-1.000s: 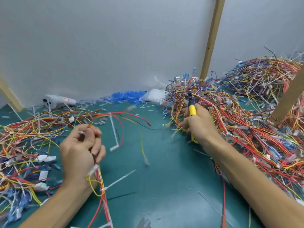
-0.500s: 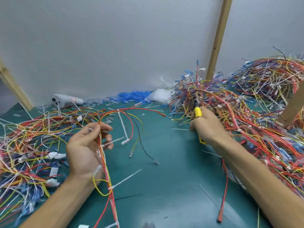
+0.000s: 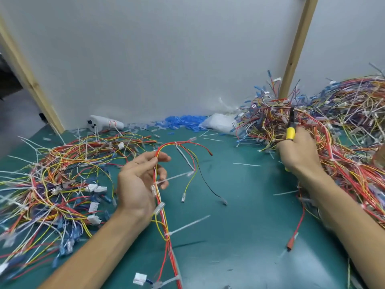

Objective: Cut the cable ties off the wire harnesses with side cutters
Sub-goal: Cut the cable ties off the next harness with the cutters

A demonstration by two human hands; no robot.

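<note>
- The left hand (image 3: 138, 184) holds a wire harness (image 3: 166, 224) of red and yellow wires above the teal mat (image 3: 239, 236). The wires run between thumb and forefinger. The other fingers are only loosely curled, looser than a second ago, when they were bunched tight round the wires.
- The harness arches over the fingertips, and its free ends hang to the right, spread wider than before.
- A white cable tie (image 3: 174, 177) sits on the harness just beside the left fingers, its tail sticking out to the right. A lower cable tie (image 3: 188, 225) sits past the wrist.
- The right hand (image 3: 299, 157) grips the yellow handles of the side cutters (image 3: 290, 132), fingers curled tight round them, as in both earlier frames.
- The black cutter tip points up into the right pile (image 3: 343, 130) of harnesses; half a second ago wires mostly hid it.
- The cutters are well apart from the held harness.
- The left pile (image 3: 52, 180) lies as before.
</note>
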